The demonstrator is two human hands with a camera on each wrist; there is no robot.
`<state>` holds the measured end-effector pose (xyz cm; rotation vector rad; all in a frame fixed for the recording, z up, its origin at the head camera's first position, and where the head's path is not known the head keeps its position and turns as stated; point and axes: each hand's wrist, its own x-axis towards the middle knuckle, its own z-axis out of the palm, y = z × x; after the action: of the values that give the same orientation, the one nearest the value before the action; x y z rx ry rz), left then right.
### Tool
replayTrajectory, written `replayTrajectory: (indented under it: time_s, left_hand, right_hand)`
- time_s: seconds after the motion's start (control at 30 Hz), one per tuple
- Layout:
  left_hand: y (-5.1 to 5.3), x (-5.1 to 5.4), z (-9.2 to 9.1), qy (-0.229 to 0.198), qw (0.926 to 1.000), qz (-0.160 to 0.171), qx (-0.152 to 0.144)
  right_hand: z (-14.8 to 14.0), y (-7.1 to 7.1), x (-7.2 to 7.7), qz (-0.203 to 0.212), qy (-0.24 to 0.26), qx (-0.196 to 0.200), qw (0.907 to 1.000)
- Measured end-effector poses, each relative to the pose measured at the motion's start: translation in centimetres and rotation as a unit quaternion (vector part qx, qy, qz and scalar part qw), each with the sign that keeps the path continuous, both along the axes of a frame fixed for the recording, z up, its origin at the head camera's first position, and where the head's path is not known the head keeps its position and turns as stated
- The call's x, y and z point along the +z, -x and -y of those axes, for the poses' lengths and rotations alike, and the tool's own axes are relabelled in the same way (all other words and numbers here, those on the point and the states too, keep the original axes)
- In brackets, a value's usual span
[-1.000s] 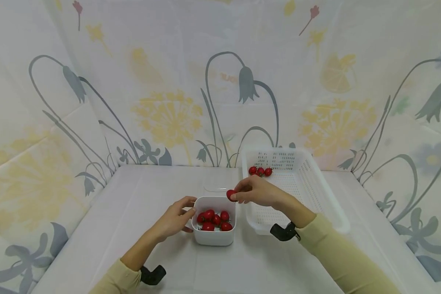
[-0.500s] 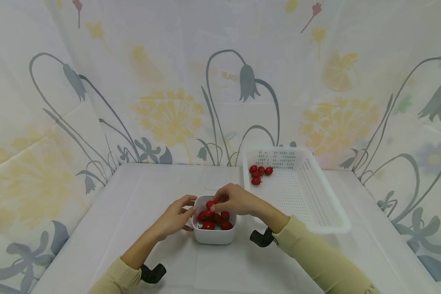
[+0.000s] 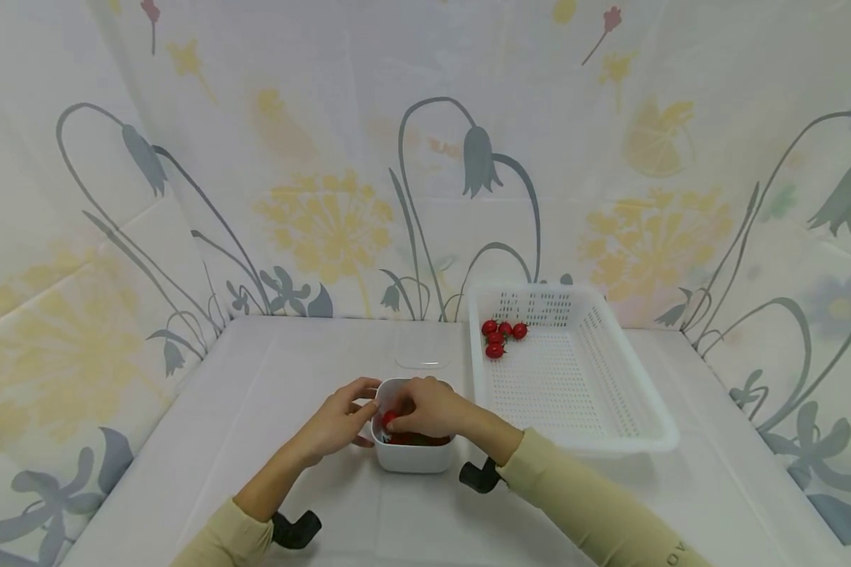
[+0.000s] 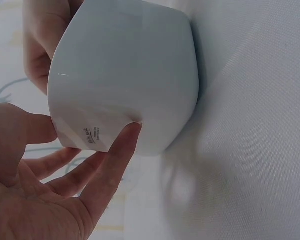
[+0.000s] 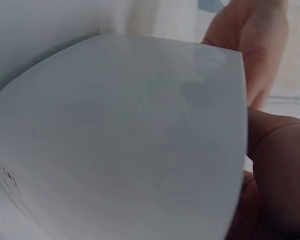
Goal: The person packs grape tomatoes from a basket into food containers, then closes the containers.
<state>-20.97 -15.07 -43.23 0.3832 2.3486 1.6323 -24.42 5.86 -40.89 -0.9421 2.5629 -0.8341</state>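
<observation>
In the head view a small white box (image 3: 413, 461) stands on the table with cherry tomatoes inside. My right hand (image 3: 429, 407) reaches down into it and pinches a cherry tomato (image 3: 390, 419) near the left inner wall. That hand covers most of the other tomatoes. The left hand (image 3: 336, 419) steadies the box from the left with extended fingers. In the left wrist view its fingertips (image 4: 130, 132) touch the box wall beside a small printed label, and the thumb lies at the rim. The right wrist view shows the box wall hiding the right fingertips.
Right of the box is a white perforated basket (image 3: 574, 386) holding several cherry tomatoes (image 3: 495, 338) in its far left corner. A clear flat piece (image 3: 422, 350), perhaps a lid, lies behind the box. Flower-printed cloth (image 3: 326, 157) stands around the table.
The right hand has carried a cherry tomato left from beside the basket, over the box rim and down inside. My left hand has kept its place at the box.
</observation>
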Motion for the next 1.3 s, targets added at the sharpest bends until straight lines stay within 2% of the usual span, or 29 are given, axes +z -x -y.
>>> replayTrajectory:
  time_s: [0.13,0.3,0.53,0.8,1.07,1.3]
  left_hand:
    - [0.0,0.1,0.0,-0.003,1.0,-0.001,0.0]
    - [0.0,0.1,0.0,-0.002,1.0,0.001,0.002]
    - [-0.1,0.1,0.0,0.005,1.0,0.001,0.008]
    - [0.0,0.1,-0.1,0.012,0.9998,0.004,0.014]
    - [0.0,0.1,-0.1,0.013,0.9998,0.005,0.016]
    - [0.0,0.0,-0.2,0.011,0.9997,0.009,0.017]
  right_hand:
    - [0.4,-0.1,-0.2,-0.025,-0.023,0.006,0.9994]
    - [0.5,-0.2,-0.1,-0.035,-0.036,0.008,0.9987]
    - [-0.6,-0.5,1.0,-0.011,-0.008,0.004,0.9999]
    - [-3.9,-0.8,3.5,0.007,0.025,-0.01,0.9996]
    - [-7.6,-0.9,5.2,0.005,0.031,-0.026,0.9992]
    - [-10.6,0.0,5.9,-0.027,0.033,-0.041,0.9982]
